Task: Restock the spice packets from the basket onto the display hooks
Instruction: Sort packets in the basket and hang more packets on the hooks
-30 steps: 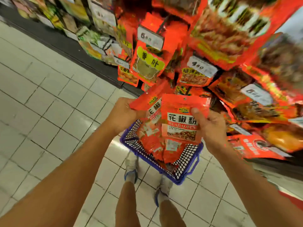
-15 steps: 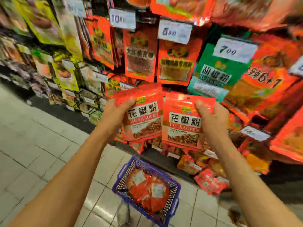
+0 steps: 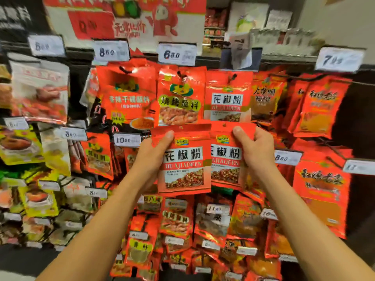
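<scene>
Your left hand (image 3: 151,159) and right hand (image 3: 256,154) each grip a Huajiaofen packet (image 3: 184,159), raised to the display. Next, I judge, thread their hang holes onto the hook (image 3: 230,78) of the matching packets (image 3: 226,100) just above.

Two hands up, the left hand (image 3: 151,159) and the right hand (image 3: 256,154), gripping two red spice packets, one (image 3: 183,165) apiece (image 3: 226,159). One matching packet (image 3: 226,98) hangs above them; five price tags (image 3: 177,54) line the top rail.
</scene>
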The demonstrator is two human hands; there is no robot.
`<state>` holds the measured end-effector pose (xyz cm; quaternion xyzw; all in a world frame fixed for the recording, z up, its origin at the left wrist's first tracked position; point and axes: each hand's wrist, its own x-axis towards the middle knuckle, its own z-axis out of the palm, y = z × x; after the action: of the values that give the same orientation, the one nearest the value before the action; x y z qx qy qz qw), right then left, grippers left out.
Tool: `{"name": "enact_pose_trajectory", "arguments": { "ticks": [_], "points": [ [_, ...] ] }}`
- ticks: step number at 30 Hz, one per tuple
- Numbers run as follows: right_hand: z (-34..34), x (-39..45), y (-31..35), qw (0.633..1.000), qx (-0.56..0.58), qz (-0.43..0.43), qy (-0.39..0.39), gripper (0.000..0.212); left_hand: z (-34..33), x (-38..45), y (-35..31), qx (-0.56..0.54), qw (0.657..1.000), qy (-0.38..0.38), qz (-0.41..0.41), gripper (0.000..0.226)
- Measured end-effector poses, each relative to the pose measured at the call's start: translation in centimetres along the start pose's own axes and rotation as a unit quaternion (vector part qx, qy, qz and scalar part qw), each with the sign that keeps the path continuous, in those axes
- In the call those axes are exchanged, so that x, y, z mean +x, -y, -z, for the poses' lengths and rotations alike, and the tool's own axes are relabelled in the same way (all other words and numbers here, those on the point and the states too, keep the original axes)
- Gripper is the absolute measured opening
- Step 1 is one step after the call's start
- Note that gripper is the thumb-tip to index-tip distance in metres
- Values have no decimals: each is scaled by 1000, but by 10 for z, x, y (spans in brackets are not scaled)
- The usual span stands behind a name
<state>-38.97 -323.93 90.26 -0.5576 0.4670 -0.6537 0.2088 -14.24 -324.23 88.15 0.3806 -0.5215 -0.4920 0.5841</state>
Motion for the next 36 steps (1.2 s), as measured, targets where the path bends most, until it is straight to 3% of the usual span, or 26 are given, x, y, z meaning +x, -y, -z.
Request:
{"name": "enact_pose_trajectory", "arguments": {
  "ticks": [8, 12, 16, 21, 27, 31, 36],
  "points": [
    [8, 40, 23, 999, 9, 13, -36, 24, -39, 44, -15, -24, 999, 18, -18, 28],
    [8, 74, 35, 999, -21, 4, -48, 25, -54, 64, -29, -9, 999, 19, -38, 16],
    [1, 100, 45, 999, -18, 32, -29, 19, -65, 80, -45, -12, 998, 8, -62, 27],
    [-6, 119, 49, 997, -30, 65, -27, 29, -80, 90, -54, 6, 996, 5, -92, 46],
    [-7, 126, 44, 997, -17, 52, -47, 28, -86, 99, -56, -3, 994, 14, -105, 42],
    [-5, 129, 40, 998, -26, 53, -39, 35, -87, 103, -55, -11, 995, 4, -103, 21],
    [-4, 127, 45, 998, -43, 42, -26, 34, -84, 105, -53, -24, 994, 11, -103, 13]
  ]
}}
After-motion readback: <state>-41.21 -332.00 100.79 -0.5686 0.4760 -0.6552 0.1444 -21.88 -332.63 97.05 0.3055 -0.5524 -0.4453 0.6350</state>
